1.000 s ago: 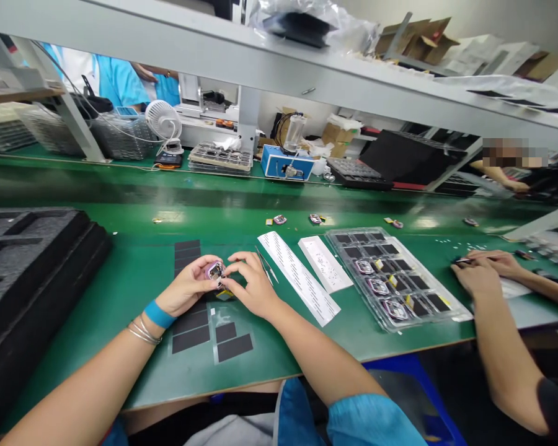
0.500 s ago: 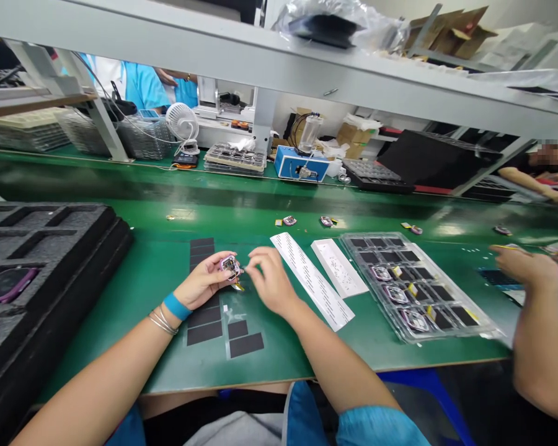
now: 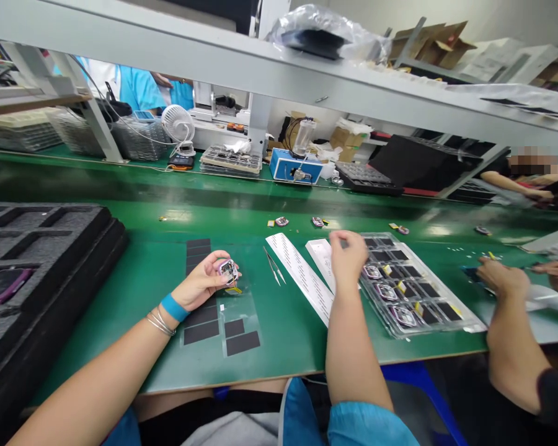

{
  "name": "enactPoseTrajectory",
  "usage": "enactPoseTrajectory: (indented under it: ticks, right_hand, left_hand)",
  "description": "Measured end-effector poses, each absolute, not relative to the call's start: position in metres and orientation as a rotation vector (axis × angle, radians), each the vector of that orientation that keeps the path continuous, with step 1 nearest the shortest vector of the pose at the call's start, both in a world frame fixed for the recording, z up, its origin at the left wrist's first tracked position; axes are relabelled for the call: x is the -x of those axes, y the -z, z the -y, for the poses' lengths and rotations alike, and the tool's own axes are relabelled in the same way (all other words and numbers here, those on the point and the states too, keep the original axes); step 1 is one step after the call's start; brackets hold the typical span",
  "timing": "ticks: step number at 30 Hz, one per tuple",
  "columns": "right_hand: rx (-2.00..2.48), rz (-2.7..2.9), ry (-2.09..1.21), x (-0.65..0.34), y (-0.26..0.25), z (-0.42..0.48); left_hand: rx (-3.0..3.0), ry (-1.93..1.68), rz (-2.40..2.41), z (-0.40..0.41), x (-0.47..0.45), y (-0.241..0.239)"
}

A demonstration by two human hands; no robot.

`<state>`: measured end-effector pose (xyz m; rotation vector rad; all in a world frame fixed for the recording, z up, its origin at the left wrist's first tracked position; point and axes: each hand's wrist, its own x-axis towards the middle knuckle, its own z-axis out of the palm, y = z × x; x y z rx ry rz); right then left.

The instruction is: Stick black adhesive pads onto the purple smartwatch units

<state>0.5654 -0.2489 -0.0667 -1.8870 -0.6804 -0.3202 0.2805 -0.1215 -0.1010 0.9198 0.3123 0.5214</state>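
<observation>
Our right hand (image 3: 348,257) has left the pink-rimmed part (image 3: 228,271) and now hovers at the clear tray (image 3: 439,330), fingers curled; we cannot tell if it holds anything. Our left hand (image 3: 199,288) alone pinches the part above the desk (image 3: 288,334), so the two-handed work on it has stopped.

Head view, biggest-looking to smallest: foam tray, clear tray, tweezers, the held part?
1. foam tray, though nearer the camera
2. clear tray
3. tweezers and held part in the left hand: too alike to rank
</observation>
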Motion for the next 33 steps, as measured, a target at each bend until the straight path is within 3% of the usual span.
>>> enactPoseTrajectory:
  ticks: [4, 8, 21, 33]
  right_hand:
    - [1.444, 1.128, -0.367, -0.478, 0.079, 0.215]
    - [1.430, 1.231, -0.515, -0.429, 0.094, 0.210]
    - [1.429, 1.311, -0.329, -0.426, 0.101, 0.212]
    - [1.493, 1.770, 0.464, -0.418, 0.106, 0.216]
  left_hand:
    - [-0.940, -0.550, -0.305, 0.122, -0.281, 0.102]
    - [-0.946, -0.582, -0.314, 0.122, -0.281, 0.102]
    - [-1.082, -0.639, -0.364, 0.122, -0.284, 0.103]
    - [-1.027, -0.696, -0.393, 0.130, -0.287, 0.103]
